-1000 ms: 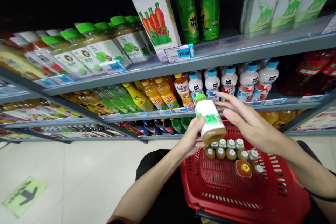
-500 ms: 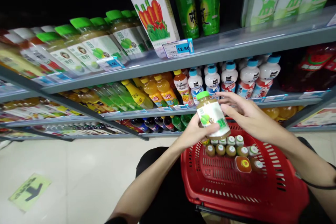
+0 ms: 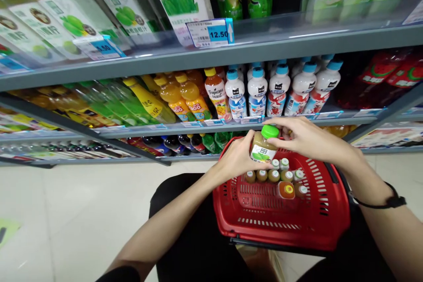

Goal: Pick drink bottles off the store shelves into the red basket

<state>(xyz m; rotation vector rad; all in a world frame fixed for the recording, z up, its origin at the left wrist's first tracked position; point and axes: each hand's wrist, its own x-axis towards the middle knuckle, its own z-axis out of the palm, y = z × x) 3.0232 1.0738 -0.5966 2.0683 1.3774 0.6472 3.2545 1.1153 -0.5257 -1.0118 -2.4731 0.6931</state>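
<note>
A squat juice bottle [image 3: 263,151] with a green cap and a white label showing green fruit is held above the red shopping basket [image 3: 228,218]. My left hand [image 3: 238,155] is closed around its side and lower part. On the other side, my right hand [image 3: 297,137] has its thumb against the bottle's neck just under the cap, its fingers curled behind. Several small bottles with pale caps stand in rows inside the basket, along with an orange drink bottle [image 3: 286,190] with a yellow cap.
Shelves rise in front, with a grey shelf edge [image 3: 185,58] above the hands. Green-capped juice bottles [image 3: 71,17] fill the upper left. Blue-capped white bottles [image 3: 257,90] stand on the shelf just behind the hands. Pale floor tiles [image 3: 89,211] lie at the left.
The juice bottle has turned and tipped so its cap faces more toward me. My right hand has closed in on the cap and neck. The view has moved nearer the shelf.
</note>
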